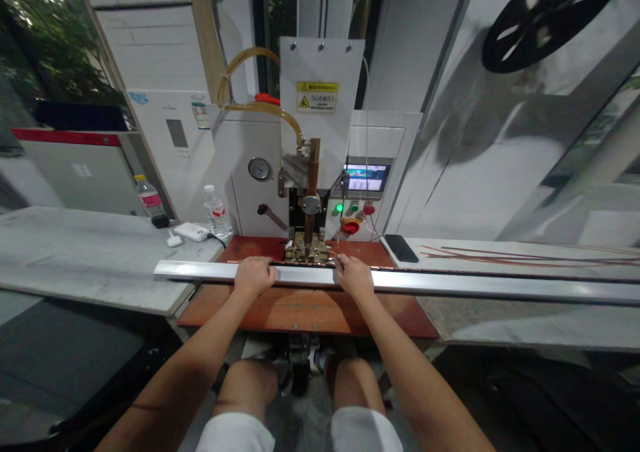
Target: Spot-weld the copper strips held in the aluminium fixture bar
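Observation:
A long, straight silver metal bar (306, 277) lies crosswise in front of a bench machine (320, 65). My left hand (255, 277) is closed over the bar, fingers curled across its far edge. To the right, my right hand (354, 275) is also closed on the bar, thumb and index finger drawn together at its far edge. Whether those fingertips pinch a thin strip as well, I cannot tell. Just beyond, between the hands, stands the machine's brass-coloured fixture (304, 247), with an upright copper-coloured electrode (311, 172) over it.
Two plastic bottles, one with dark liquid (151, 202) and one transparent (217, 212), stand left beside a white power bank (191, 231). Right of the machine lie a black phone (400, 248) and several thin copper-coloured rods (480, 255). A red-brown board (300, 311) sits under the bar.

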Action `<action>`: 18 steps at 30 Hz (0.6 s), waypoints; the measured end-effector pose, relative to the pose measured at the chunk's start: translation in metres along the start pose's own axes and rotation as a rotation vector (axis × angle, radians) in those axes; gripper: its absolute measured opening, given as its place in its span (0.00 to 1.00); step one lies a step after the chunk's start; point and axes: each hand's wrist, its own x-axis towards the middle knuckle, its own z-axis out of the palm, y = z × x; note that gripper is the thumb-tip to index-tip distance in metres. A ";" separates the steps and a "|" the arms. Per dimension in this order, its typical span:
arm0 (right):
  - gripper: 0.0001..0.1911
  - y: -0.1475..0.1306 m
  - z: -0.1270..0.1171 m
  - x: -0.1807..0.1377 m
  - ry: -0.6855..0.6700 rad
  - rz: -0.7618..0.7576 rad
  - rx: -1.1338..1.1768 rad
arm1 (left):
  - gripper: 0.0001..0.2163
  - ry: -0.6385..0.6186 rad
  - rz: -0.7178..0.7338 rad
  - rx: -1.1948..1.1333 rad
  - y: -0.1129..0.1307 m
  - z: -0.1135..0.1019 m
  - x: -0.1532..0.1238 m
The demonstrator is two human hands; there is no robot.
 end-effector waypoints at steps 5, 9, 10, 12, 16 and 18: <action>0.20 0.002 0.002 0.000 -0.005 0.001 0.002 | 0.18 -0.004 -0.013 -0.009 0.000 0.002 0.000; 0.20 0.003 0.003 0.000 -0.010 0.003 0.004 | 0.18 -0.001 -0.008 -0.019 0.001 0.003 0.000; 0.20 0.004 0.003 0.000 -0.010 0.004 0.004 | 0.18 -0.002 -0.007 -0.022 0.002 0.003 0.000; 0.20 0.004 0.003 0.000 -0.009 0.002 0.005 | 0.18 0.000 -0.006 -0.022 0.003 0.002 0.000; 0.19 0.006 0.002 0.000 -0.002 -0.008 0.001 | 0.18 0.013 0.000 -0.003 0.005 0.001 0.000; 0.18 0.007 0.000 0.000 -0.001 -0.010 -0.002 | 0.18 0.022 0.008 0.000 0.006 0.002 0.001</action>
